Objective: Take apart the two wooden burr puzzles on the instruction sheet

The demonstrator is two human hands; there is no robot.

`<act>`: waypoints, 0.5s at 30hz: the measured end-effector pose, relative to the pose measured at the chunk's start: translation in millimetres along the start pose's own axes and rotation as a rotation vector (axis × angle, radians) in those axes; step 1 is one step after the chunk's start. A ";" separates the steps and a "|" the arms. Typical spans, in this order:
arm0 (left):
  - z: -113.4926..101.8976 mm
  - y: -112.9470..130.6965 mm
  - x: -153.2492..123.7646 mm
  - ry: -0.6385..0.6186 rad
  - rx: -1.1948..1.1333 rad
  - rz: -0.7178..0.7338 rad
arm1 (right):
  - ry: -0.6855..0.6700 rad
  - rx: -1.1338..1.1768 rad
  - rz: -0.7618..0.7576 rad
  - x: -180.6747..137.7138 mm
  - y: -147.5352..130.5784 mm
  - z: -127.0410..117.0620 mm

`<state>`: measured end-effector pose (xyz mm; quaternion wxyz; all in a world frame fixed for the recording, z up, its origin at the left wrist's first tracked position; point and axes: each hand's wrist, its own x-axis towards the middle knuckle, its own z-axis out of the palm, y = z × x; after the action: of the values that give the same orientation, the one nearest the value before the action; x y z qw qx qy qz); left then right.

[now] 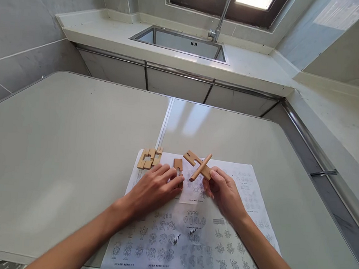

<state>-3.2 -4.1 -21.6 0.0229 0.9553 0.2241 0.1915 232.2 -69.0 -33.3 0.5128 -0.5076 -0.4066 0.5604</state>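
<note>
My right hand is closed on the lower end of a flat, notched wooden puzzle piece, raised above the paper. A slimmer wooden bar crosses it at the notch, tilted up to the right. To the left, my left hand rests low over the sheet, thumb and fingertips closed on another notched wooden puzzle piece; part of that piece is hidden by the fingers. Beyond the left knuckles lie several light wooden puzzle pieces, side by side. Under both hands spreads a printed instruction sheet with line drawings of puzzles.
The sheet lies on a pale folding table with a seam across it. Past the table's far edge runs a white counter with a sink and a faucet. Another counter borders the right side.
</note>
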 end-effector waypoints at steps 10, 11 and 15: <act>0.1 -9.3 -1.3 0.083 0.168 -0.247 | -0.007 -0.021 0.005 -0.8 -0.8 0.3; 0.1 -9.1 -1.6 0.082 0.178 -0.256 | -0.007 -0.022 0.005 -1.0 -0.9 0.3; -0.8 -5.1 -2.6 0.108 0.122 -0.261 | -0.004 -0.038 0.008 -2.2 -2.8 1.0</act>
<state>-7.8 -0.7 -22.5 -0.0226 0.9060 0.3584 0.2242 231.5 -70.7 -30.1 0.5000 -0.5179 -0.4162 0.5555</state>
